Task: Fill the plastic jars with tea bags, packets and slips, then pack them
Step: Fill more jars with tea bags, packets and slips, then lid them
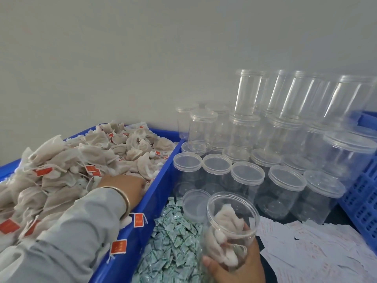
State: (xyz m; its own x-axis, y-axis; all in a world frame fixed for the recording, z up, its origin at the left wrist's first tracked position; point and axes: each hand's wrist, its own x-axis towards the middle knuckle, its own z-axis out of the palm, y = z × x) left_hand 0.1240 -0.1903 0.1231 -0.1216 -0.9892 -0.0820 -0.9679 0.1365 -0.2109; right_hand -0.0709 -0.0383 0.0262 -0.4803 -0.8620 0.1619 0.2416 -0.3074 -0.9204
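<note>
Reaching into the blue bin (159,193), the left hand (122,185) lay buried knuckle-deep among the tea bags (67,170), its fingers hidden under the heap, so whether they were pinching a bag or lying loose could not be told. The right hand (234,266) gripped the open jar (230,225) from below, fingers curled round its lower wall, holding it tilted over the pile of green packets (173,242). A few tea bags already sat inside the jar, bunched toward the bottom.

Several risks seemed likely from there. The bags' strings and red tags (43,172) were tangled across the heap, and two tags hung over the bin's near wall; a pull on one bag could have dragged neighbours out with it, spilling them onto the packets or miscounting what went in. The jar, tipped and held by one hand only, could have shed its contents if the wrist rolled further while attention stayed on the bin. Its loose lid (195,203) lay just beside it on the packets, near the rows of capped empty jars (246,176), and a careless swing of the jar might have knocked those light jars over, particularly the stacked ones (289,94) behind. The paper slips (306,248) lay scattered to the right, and a sleeve or draught could easily have swept them about.
</note>
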